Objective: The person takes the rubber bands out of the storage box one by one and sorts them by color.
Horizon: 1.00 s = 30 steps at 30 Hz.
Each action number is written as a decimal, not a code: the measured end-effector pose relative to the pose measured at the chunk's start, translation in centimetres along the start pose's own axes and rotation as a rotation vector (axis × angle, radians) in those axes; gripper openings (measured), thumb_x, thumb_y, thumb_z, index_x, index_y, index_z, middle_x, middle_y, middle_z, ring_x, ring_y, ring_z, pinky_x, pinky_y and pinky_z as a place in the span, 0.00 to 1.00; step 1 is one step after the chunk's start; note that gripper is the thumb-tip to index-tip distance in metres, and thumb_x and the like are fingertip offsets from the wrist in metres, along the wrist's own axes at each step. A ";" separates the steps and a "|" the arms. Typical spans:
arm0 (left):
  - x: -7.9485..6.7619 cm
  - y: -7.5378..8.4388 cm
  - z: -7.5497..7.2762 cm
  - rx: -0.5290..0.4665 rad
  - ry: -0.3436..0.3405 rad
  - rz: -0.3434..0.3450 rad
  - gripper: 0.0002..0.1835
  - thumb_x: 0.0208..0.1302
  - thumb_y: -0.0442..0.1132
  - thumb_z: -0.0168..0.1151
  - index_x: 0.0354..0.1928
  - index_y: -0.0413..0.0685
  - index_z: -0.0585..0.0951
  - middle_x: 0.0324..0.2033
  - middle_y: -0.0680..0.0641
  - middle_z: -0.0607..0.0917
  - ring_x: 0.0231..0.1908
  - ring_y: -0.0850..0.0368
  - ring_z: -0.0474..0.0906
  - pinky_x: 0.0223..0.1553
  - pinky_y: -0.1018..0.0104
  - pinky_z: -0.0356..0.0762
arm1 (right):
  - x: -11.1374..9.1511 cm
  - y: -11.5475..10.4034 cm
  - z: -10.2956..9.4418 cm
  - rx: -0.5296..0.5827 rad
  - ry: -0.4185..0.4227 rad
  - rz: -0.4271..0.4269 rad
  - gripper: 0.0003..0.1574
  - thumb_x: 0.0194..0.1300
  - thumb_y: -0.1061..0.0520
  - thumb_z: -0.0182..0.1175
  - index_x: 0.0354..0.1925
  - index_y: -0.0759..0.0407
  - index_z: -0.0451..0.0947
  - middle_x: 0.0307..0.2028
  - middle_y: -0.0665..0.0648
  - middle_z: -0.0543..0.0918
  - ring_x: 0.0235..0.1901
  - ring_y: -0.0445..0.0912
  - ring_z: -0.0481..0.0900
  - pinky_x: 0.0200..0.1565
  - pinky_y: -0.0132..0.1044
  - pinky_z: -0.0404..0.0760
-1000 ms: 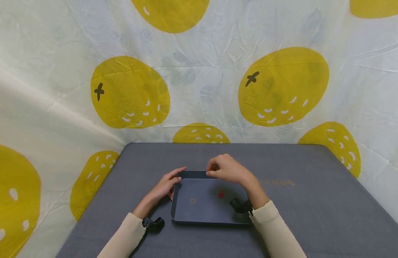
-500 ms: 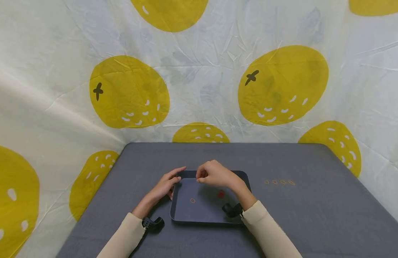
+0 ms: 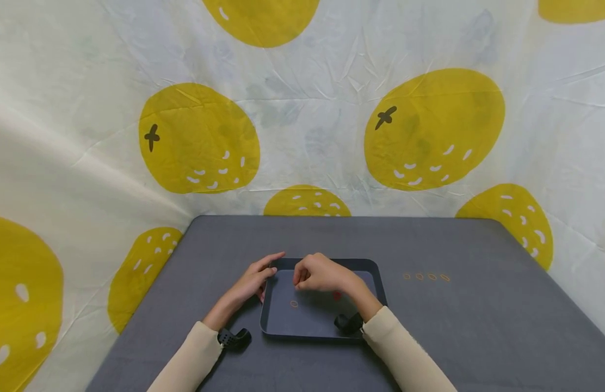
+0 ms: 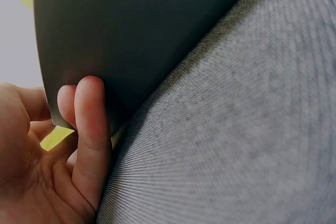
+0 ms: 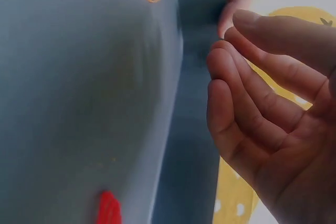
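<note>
A dark grey tray [image 3: 322, 336] lies on the table. My left hand [image 3: 247, 282] grips its far left corner, thumb over the rim and other fingers against the outer wall; in the left wrist view these fingers [image 4: 90, 108] press on the dark side. My right hand [image 3: 319, 273] is over the far part of the tray, fingers loosely bent and nothing visible between them. An orange rubber band [image 3: 294, 304] lies inside the tray, below the right fingertips in the head view. Behind the right wrist, partly hidden, is a small red loop-like thing [image 3: 337, 295], blurred in the right wrist view.
Several orange rubber bands [image 3: 426, 277] lie in a row on the grey tablecloth [image 3: 479, 326], right of the tray. A white curtain with yellow fruit prints [image 3: 309, 125] hangs behind the table. Each wrist carries a black camera mount [image 3: 234, 340].
My right hand has moved left and toward me, from above the tray's far rim to over its inside. The left hand stays at the corner, and the bands have not moved.
</note>
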<state>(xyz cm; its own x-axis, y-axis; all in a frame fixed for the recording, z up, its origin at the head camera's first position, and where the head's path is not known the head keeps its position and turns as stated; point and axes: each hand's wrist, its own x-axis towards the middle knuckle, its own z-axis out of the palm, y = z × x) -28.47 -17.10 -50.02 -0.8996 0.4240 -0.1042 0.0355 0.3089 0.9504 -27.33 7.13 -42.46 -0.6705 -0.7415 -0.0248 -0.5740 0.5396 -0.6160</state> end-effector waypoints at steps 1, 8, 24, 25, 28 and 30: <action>0.0 0.0 0.0 0.001 -0.003 0.002 0.25 0.75 0.47 0.47 0.71 0.69 0.63 0.14 0.47 0.70 0.09 0.56 0.71 0.15 0.53 0.79 | 0.1 0.1 0.1 0.000 -0.006 0.001 0.05 0.61 0.57 0.66 0.37 0.56 0.86 0.31 0.45 0.86 0.28 0.34 0.80 0.33 0.28 0.80; -0.2 0.4 0.0 0.000 -0.017 -0.005 0.25 0.75 0.46 0.46 0.71 0.69 0.62 0.14 0.47 0.71 0.10 0.56 0.71 0.16 0.53 0.79 | 0.4 0.2 0.8 -0.009 -0.029 0.001 0.05 0.60 0.58 0.67 0.37 0.55 0.86 0.30 0.44 0.85 0.27 0.33 0.80 0.32 0.27 0.80; -0.6 1.4 -0.2 -0.029 -0.044 -0.005 0.26 0.76 0.41 0.44 0.73 0.61 0.61 0.34 0.29 0.74 0.12 0.54 0.72 0.17 0.53 0.80 | 0.9 1.6 2.1 0.121 -0.105 0.018 0.06 0.57 0.61 0.68 0.35 0.53 0.86 0.30 0.48 0.87 0.27 0.36 0.82 0.31 0.29 0.81; -0.7 1.7 -0.2 -0.033 -0.049 -0.004 0.26 0.76 0.40 0.44 0.73 0.60 0.61 0.36 0.28 0.74 0.12 0.54 0.72 0.17 0.53 0.80 | 1.0 1.8 2.2 0.128 -0.107 0.017 0.06 0.57 0.61 0.68 0.35 0.53 0.86 0.30 0.48 0.87 0.27 0.36 0.82 0.31 0.29 0.81; -1.2 2.5 -0.2 -0.047 -0.058 0.003 0.26 0.76 0.39 0.44 0.73 0.57 0.61 0.43 0.28 0.73 0.12 0.54 0.73 0.17 0.53 0.80 | 1.3 2.2 2.3 0.128 -0.102 0.020 0.07 0.57 0.60 0.69 0.36 0.51 0.87 0.29 0.46 0.87 0.27 0.36 0.82 0.31 0.29 0.80; -1.2 2.7 -0.2 -0.048 -0.061 0.004 0.26 0.76 0.39 0.44 0.73 0.57 0.61 0.47 0.29 0.72 0.13 0.54 0.73 0.18 0.53 0.81 | 1.4 2.4 2.5 0.122 -0.097 0.024 0.07 0.56 0.60 0.69 0.36 0.51 0.87 0.28 0.45 0.86 0.27 0.36 0.81 0.31 0.29 0.80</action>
<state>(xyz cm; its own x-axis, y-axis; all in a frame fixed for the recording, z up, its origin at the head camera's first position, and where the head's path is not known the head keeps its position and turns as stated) -27.36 -16.96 -47.24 -0.8712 0.4769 -0.1166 0.0166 0.2661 0.9638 -28.46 6.41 -45.90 -0.6313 -0.7673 -0.1127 -0.4929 0.5092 -0.7056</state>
